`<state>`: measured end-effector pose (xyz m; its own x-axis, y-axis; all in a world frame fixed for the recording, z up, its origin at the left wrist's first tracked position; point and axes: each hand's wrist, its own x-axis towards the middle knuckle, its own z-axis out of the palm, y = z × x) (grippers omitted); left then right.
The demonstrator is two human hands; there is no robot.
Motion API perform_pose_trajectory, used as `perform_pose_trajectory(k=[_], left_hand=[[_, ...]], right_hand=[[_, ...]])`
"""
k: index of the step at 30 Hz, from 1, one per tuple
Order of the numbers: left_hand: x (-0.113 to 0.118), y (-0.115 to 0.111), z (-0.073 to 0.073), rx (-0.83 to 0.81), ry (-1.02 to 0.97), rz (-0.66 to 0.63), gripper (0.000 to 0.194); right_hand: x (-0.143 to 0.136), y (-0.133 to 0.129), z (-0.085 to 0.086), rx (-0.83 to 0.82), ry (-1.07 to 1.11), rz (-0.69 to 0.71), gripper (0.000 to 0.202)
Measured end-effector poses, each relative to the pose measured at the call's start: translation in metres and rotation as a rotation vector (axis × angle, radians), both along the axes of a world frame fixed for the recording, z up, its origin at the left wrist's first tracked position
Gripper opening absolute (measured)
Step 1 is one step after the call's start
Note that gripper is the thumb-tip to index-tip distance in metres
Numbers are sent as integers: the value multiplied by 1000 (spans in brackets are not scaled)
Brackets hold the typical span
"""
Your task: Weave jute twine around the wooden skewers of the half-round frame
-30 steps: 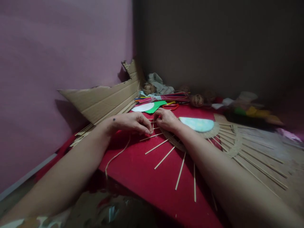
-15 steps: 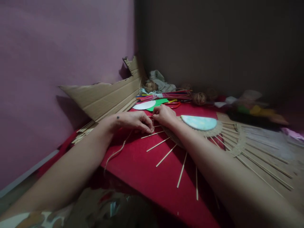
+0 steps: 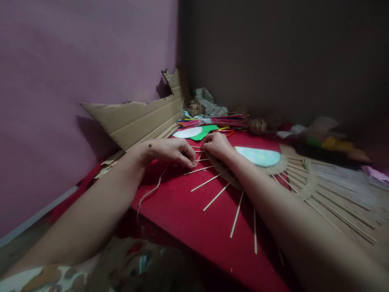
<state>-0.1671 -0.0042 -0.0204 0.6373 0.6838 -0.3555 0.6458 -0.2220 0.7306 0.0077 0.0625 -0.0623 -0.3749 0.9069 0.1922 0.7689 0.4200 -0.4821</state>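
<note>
A fan-shaped piece of thin sticks woven with twine [image 3: 226,173] lies on the red cloth [image 3: 179,202], its sticks spreading left and toward me. Closed at the fingertips, my left hand [image 3: 179,153] pinches the twine beside the left sticks; a loose tail of twine [image 3: 153,190] trails from under it to the table edge. My right hand [image 3: 218,145] has its fingers closed on the woven edge where the sticks come out, and its forearm covers part of the weave. A pale blue half-round piece [image 3: 258,156] lies right of that forearm.
Cardboard [image 3: 136,123] leans on the wall at left, with loose sticks [image 3: 107,164] below. Behind my hands are green paper [image 3: 204,132], a white oval [image 3: 187,132], coloured sticks [image 3: 225,121] and twine balls [image 3: 257,125]. Another stick fan [image 3: 306,178] lies at right.
The view has shifted slightly. The twine between my hands now runs straighter, from the left fingertips up toward the right hand; before, it curled at the left fingertips.
</note>
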Motion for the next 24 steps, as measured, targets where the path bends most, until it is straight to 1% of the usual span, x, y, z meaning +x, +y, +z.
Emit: perform_pose_trajectory(k=[6,10,13,16,19,24], left_hand=[[-1,0,1,13,8,31,19],[-2,1,1,-2,8,13,19],[-2,2,-3,-19,0,6,21],[-2,3,-4,-26,-8,22,21],[-2,2,-4,-22,-16,34,19],[-2,3,-4,-13,-32,18,19]], right_hand=[[5,5,-4,-16,84,43,27],[12,9,-6,-49,134,112,26],[10,6,-4,-1,30,149,22],[3,0,0,46,-126,112,20],[-4,-6,3,62,-201,87,20],[-6,-5,14,95,-348,141,22]])
